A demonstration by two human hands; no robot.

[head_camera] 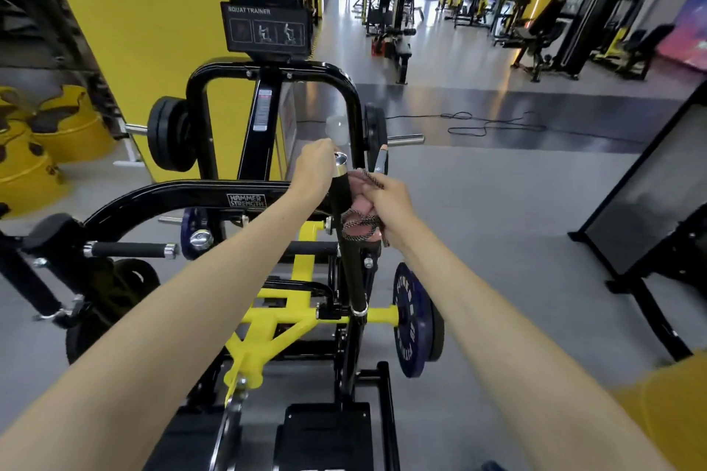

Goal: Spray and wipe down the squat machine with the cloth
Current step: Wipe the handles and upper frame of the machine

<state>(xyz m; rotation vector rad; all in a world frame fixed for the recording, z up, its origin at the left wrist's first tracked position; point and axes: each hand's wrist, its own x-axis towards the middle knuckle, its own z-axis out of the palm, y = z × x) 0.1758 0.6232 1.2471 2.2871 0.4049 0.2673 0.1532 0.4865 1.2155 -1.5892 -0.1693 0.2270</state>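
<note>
The squat machine point(245, 195) is a black and yellow frame with a "SQUAT TRAINER" placard point(266, 25) on top. An upright black handle point(352, 264) with a chrome cap stands right of centre. My right hand point(390, 203) grips a pink cloth point(359, 205) with braided trim and holds it against the upper part of that handle. My left hand point(313, 168) is just left of the chrome cap, fingers curled round a clear spray bottle point(336, 128) that is blurred and mostly see-through.
A blue weight plate point(415, 317) hangs on the machine's right, black plates point(168, 134) on its left. Yellow barrels point(57, 130) stand at the left wall. A cable point(486, 124) lies on the floor. A black framed panel point(650, 195) leans at right.
</note>
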